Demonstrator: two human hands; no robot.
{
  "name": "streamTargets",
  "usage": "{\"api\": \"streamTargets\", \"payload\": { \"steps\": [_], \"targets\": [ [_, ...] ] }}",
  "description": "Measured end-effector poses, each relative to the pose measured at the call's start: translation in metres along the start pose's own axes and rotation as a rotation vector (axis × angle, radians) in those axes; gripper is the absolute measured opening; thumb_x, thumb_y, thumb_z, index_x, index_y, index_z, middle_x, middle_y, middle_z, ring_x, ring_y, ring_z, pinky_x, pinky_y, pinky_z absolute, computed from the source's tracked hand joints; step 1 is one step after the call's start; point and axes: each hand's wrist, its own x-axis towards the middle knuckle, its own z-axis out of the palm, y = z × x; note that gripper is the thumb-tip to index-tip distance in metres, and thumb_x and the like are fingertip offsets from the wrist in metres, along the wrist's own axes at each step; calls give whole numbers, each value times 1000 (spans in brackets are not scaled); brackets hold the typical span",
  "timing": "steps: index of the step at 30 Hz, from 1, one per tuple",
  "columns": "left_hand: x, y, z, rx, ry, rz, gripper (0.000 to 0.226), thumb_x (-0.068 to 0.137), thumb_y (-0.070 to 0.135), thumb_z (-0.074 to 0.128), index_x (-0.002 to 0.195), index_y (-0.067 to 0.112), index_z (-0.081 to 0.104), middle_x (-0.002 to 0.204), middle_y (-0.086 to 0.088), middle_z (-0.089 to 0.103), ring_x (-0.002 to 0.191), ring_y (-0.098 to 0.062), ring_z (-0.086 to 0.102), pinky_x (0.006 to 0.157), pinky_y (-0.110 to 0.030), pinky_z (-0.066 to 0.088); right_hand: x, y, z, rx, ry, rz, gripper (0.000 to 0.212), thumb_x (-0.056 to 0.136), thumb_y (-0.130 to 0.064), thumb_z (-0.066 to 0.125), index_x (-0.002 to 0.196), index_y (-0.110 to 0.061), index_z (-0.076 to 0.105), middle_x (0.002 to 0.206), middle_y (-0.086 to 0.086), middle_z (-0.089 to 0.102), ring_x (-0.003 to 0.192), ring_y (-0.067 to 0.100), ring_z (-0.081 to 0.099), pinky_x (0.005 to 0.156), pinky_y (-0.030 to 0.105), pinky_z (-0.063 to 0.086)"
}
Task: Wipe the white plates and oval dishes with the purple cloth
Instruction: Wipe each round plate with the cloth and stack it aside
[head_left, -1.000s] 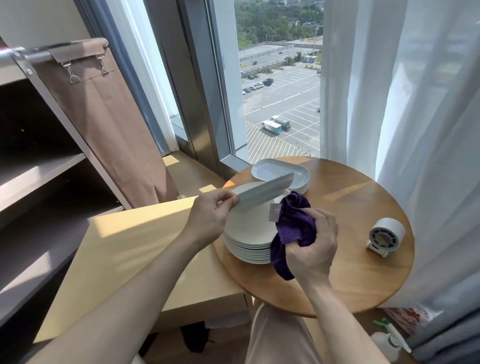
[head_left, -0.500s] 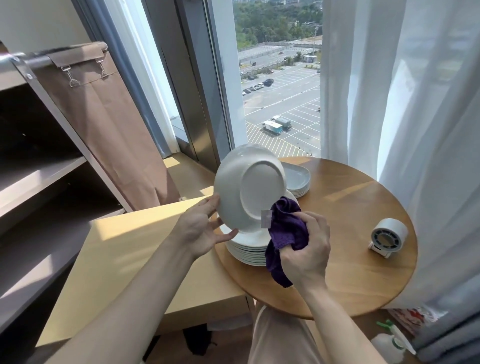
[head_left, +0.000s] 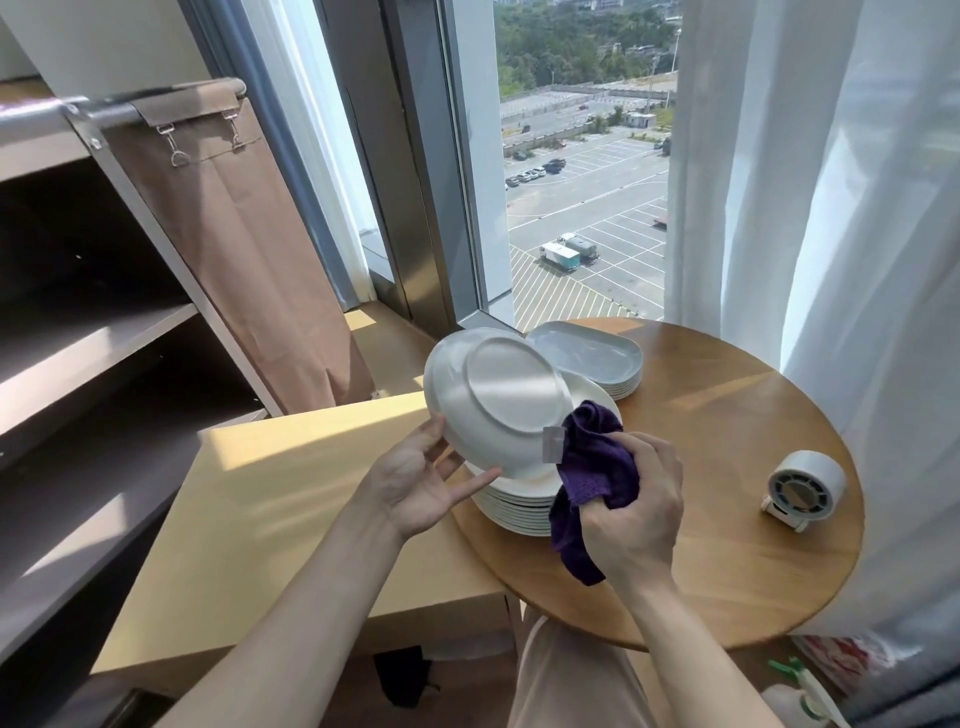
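At the near right edge a spray bottle (head_left: 792, 699) is cut off by the frame. A dark thing (head_left: 402, 675) under the pale bench (head_left: 291, 519) is too shadowed to make out.

The left hand (head_left: 421, 483) is palm up with its fingers (head_left: 478, 475) spread and nearly straight. They prop the near-left rim of the plate (head_left: 498, 405) rather than curl round it. The right hand (head_left: 634, 514) has its fingers bunched tight round the cloth (head_left: 597, 467). One end of the cloth hangs down below the fist and a grey tag (head_left: 552, 444) sticks out on the left.

The plate is tilted up on edge with its underside facing the camera. Its lower rim sits over the stack (head_left: 519, 501) on the near-left part of the round bench (head_left: 727, 467). The cloth meets the plate's lower right rim, and the wad hides the exact contact. The plate's upper face cannot be seen.

Just behind it, the oval dishes (head_left: 587, 358) form a second pile, partly covered by the raised plate. A small white fan (head_left: 802, 488) stands well to the right, near the curtain (head_left: 831, 260). A shelf cart (head_left: 104, 338) with a brown bag (head_left: 249, 260) fills the left. The window (head_left: 582, 208) lies beyond.
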Motion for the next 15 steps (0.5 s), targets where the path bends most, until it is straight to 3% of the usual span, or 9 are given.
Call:
{"api": "streamTargets", "payload": {
  "steps": [4, 7, 11, 15],
  "targets": [
    [1, -1, -6, 37, 34, 4, 15, 103, 18, 59, 115, 11, 63, 111, -8, 74, 107, -29, 73, 76, -49, 63, -2, -1, 1, -1, -4, -1, 38, 75, -33, 63, 110, -20, 70, 112, -7, 59, 110, 17, 54, 94, 22, 44],
    [2, -3, -11, 76, 52, 0, 11, 104, 20, 58, 112, 15, 64, 105, -4, 76, 95, -22, 76, 72, -39, 64, -4, -3, 1, -7, -28, -8, 38, 75, -33, 64, 110, -21, 70, 112, -8, 59, 109, 17, 54, 94, 20, 43],
    [-1, -11, -18, 227, 90, 8, 12, 104, 26, 56, 107, 19, 66, 92, 4, 76, 80, -13, 75, 68, -29, 51, -6, -6, 0, -13, -53, -22, 39, 74, -33, 63, 110, -19, 71, 113, -6, 60, 110, 17, 54, 93, 17, 42],
    [-4, -19, -19, 274, 93, 43, 19, 105, 27, 54, 115, 16, 67, 95, 1, 77, 79, -12, 75, 67, -29, 49, -13, -7, 0, -52, -118, -32, 42, 71, -32, 63, 111, -24, 70, 115, -8, 59, 113, 11, 51, 96, 32, 47]
  ]
}}
